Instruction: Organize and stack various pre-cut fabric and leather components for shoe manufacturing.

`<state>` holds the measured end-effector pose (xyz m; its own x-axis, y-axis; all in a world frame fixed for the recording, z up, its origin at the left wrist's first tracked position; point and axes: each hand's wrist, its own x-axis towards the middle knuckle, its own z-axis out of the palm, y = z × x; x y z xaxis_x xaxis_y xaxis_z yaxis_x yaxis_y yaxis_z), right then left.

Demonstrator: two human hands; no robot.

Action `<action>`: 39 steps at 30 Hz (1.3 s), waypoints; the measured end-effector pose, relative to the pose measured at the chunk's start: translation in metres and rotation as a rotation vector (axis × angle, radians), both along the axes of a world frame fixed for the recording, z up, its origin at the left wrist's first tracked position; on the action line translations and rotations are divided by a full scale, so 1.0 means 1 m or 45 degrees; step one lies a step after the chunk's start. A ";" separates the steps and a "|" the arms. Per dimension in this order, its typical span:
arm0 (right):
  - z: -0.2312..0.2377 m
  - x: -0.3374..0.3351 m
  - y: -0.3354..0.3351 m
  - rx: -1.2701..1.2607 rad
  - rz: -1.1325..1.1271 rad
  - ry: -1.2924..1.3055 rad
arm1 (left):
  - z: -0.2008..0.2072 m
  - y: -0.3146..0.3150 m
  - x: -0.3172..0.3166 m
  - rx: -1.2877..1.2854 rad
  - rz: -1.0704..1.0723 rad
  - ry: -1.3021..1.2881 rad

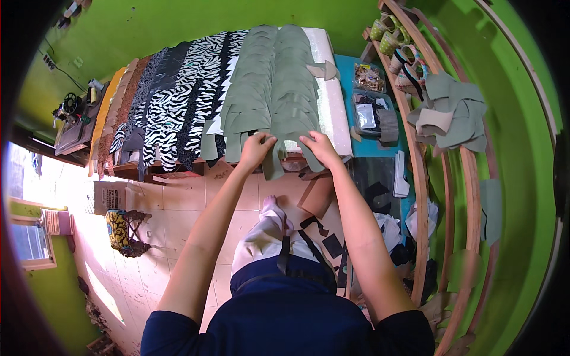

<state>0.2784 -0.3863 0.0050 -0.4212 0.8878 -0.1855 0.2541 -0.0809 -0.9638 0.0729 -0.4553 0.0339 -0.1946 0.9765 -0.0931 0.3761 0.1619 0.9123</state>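
Observation:
My left hand (pixel 257 151) and my right hand (pixel 320 151) are at the near edge of the table, each pinching one side of a grey-green curved cut piece (pixel 274 165). The piece arches between them, its two ends hanging down toward me. Behind it, two long columns of overlapping grey-green cut pieces (pixel 294 77) run up to the table's far edge. To their left lie rows of zebra-print pieces (pixel 163 113), then dark, brown and yellow rows. A few loose cut pieces (pixel 323 70) rest on the white tabletop at right.
A wooden rack (pixel 409 121) at right carries shoes (pixel 389 43) and a pile of grey-green pieces (pixel 454 113). Plastic boxes (pixel 373 115) sit on a blue surface beside the table. A sewing machine (pixel 72 105) stands far left. A patterned stool (pixel 119 228) and dark scraps (pixel 332 246) are on the floor.

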 end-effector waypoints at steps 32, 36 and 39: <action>-0.010 -0.058 0.040 1.095 -0.127 -0.981 | -0.028 0.094 -0.004 0.419 -0.488 1.058; 0.004 -0.055 0.105 1.066 -0.392 -0.839 | -0.015 0.146 0.005 0.539 -0.388 0.938; 0.004 -0.045 0.158 1.016 -0.531 -0.883 | -0.009 0.184 0.015 0.598 -0.346 0.918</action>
